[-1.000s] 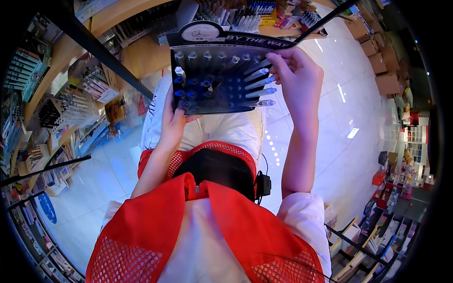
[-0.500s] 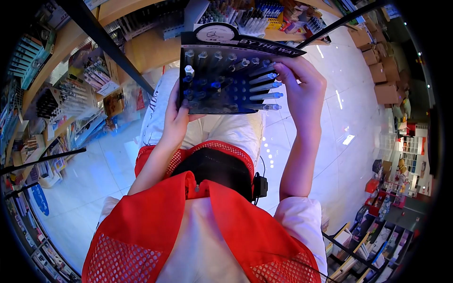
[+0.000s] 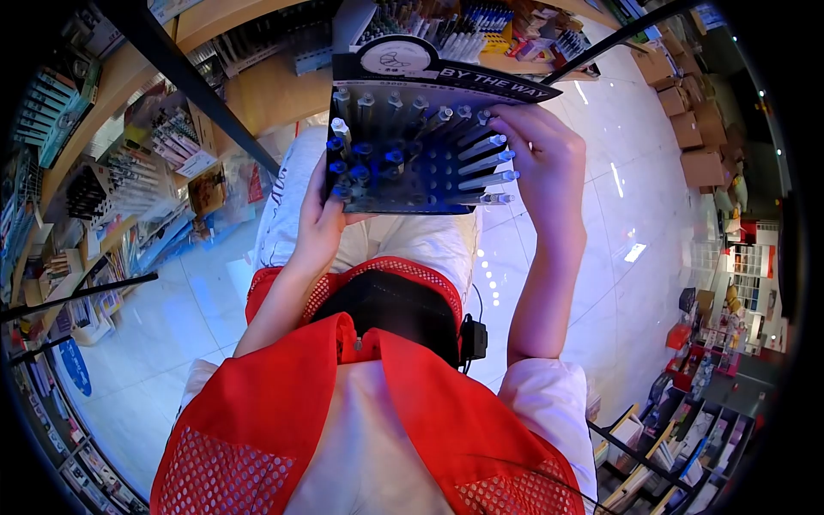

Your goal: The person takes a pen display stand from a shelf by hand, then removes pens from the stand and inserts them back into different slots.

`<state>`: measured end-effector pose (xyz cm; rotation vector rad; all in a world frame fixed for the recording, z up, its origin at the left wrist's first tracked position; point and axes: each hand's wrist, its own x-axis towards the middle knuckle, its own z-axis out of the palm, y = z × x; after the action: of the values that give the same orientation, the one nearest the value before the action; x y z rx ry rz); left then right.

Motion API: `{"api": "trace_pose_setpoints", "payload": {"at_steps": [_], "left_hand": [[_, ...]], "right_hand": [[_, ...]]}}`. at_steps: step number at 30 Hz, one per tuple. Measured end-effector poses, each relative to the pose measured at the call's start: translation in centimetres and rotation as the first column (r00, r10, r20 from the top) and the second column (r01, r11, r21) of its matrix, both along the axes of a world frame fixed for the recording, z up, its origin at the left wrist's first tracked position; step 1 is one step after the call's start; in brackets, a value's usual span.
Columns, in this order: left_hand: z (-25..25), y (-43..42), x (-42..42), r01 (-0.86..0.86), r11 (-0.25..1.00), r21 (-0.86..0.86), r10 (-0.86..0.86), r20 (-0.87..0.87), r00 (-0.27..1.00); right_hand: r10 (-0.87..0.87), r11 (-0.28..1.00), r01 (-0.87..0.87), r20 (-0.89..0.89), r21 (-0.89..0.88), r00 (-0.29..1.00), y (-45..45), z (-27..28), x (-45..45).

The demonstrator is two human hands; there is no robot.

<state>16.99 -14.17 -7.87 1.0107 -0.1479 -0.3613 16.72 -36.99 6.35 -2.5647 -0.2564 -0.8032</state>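
A black pen display box (image 3: pixel 386 206) is held over my lap, its header card (image 3: pixel 489 79) reading "BY THE WAY". My left hand (image 3: pixel 322 219) grips the box's lower left side, the thumb over its front edge. At the box's upper right corner, my right hand (image 3: pixel 545 146) has its fingertips closed on the top of a pen (image 3: pixel 472 133) standing in the rack. Below those fingers, several clear-barrelled pens (image 3: pixel 487 161) lean outward along the right side. More pens (image 3: pixel 395 107) stand along the back row, and blue-topped ones (image 3: pixel 362 159) fill part of the left. Bare holes show between them.
Wooden shelves (image 3: pixel 266 90) with pens and stationery curve around the left and top. Black metal posts (image 3: pixel 193 81) rise near the box. Cardboard boxes (image 3: pixel 699 154) are stacked at the right beyond the tiled floor (image 3: pixel 618 223). A drawer rack (image 3: pixel 687 446) stands lower right.
My right hand has shifted slightly left and up along the rack's right side, with the pen at its fingertips. The box has tilted a little; my left hand keeps its grip.
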Motion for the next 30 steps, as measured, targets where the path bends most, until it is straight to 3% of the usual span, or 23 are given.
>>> {"api": "trace_pose_setpoints", "payload": {"at_steps": [1, 7, 14, 17, 26, 30], "left_hand": [[0.0, -0.1, 0.0, -0.008, 1.0, 0.004, 0.008, -0.016, 1.0], [0.5, -0.7, 0.1, -0.039, 0.999, 0.028, 0.04, -0.035, 0.999], [0.2, -0.7, -0.1, -0.064, 0.998, 0.026, 0.064, -0.025, 0.998], [0.2, -0.7, -0.2, -0.089, 0.996, 0.029, 0.09, -0.014, 0.996], [-0.9, -0.6, -0.6, -0.139, 0.988, 0.067, 0.135, 0.069, 0.988], [-1.3, -0.9, -0.5, -0.159, 0.985, 0.063, 0.154, 0.08, 0.985]], "right_hand": [[-0.019, 0.999, 0.019, 0.002, -0.028, 1.0, -0.1, -0.2, -0.1], [-0.215, 0.887, 0.168, 0.064, 0.431, 0.974, 0.9, -0.7, -1.1], [-0.158, 0.975, 0.164, -0.051, 0.153, 0.986, 1.4, 0.3, -1.6], [-0.194, 0.913, 0.244, -0.176, 0.328, 0.965, 1.9, 1.0, -1.6], [-0.229, 0.937, 0.313, -0.402, 0.157, 0.886, 0.3, 1.9, -0.9], [-0.16, 0.908, 0.315, -0.466, 0.275, 0.87, -0.3, 1.2, -0.6]]}}
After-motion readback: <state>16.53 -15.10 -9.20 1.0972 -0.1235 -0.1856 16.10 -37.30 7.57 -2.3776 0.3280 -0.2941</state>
